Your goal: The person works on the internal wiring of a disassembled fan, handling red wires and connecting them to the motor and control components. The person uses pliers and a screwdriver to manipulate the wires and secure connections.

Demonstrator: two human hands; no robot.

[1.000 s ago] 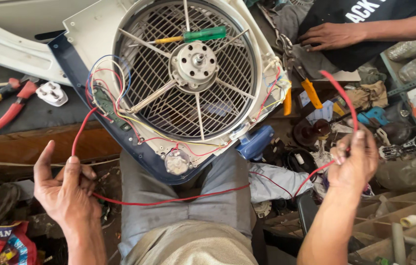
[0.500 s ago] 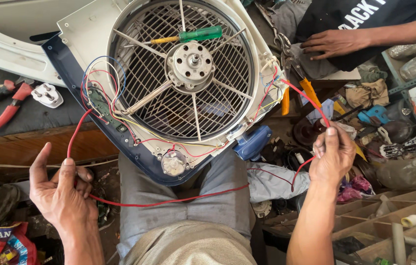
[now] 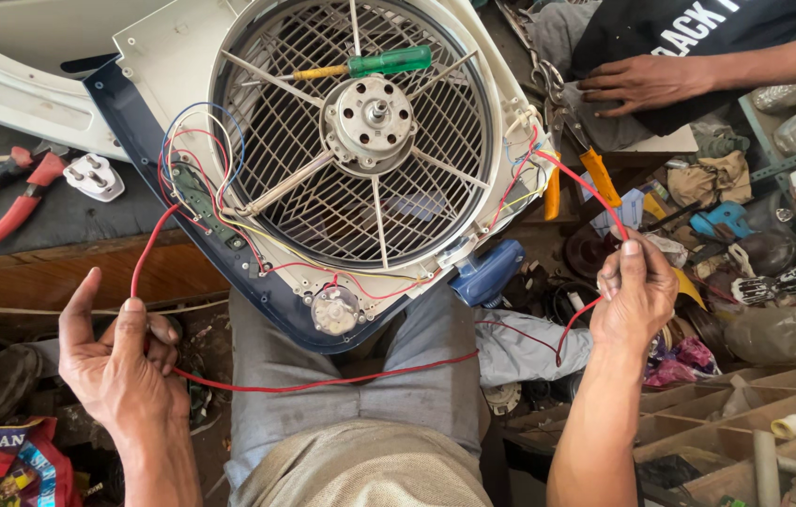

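Supporting surfaces: dark-topped desk, upper left, and the person's lap.

The desk [image 3: 60, 221] has a dark top and a worn wooden front edge. Red-handled pliers [image 3: 4, 211] lie on it at the far left, with a white plug [image 3: 93, 176] just beside them. The white fan housing [image 3: 257, 122] overlaps the desk's right end, and its lower edge rests on the lap [image 3: 351, 376]. A green-handled screwdriver [image 3: 370, 66] lies on the housing's grille.
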